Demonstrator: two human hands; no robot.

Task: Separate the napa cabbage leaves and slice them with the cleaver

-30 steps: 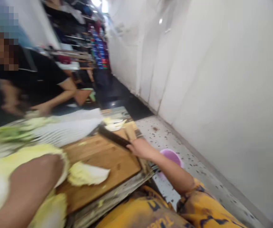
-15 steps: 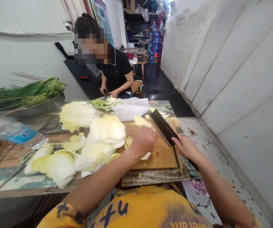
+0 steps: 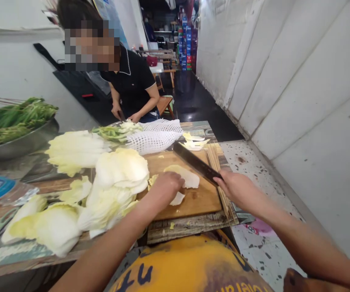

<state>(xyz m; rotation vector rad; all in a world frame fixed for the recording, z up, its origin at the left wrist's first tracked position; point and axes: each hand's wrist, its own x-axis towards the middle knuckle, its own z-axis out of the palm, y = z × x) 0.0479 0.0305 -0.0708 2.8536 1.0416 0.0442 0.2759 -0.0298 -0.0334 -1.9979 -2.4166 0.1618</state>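
Observation:
My right hand [image 3: 232, 186] is closed around the handle of a dark cleaver [image 3: 193, 161], whose blade hangs tilted over the right part of a wooden cutting board [image 3: 199, 202]. My left hand [image 3: 167, 186] is closed, fingers curled down on the near end of a pale napa cabbage leaf [image 3: 191, 178] lying on the board. Its fingertips are partly hidden. A small cut piece of cabbage [image 3: 178, 198] lies just below that hand. Left of the board, a pile of cabbage leaves [image 3: 122, 170] rests on the table.
Thin wooden skewers [image 3: 216, 162] line the board's right side. Cut cabbage strips [image 3: 195, 142] and white foam netting [image 3: 155, 136] lie beyond it. A plastic bottle [image 3: 1, 188] and a metal bowl of greens [image 3: 19, 138] stand left. Across the table, a person [image 3: 135, 81] cuts vegetables.
The view has turned, shifting the scene leftward. My left hand has drawn back toward me, uncovering more of the leaf. The cleaver blade now shows more edge-on.

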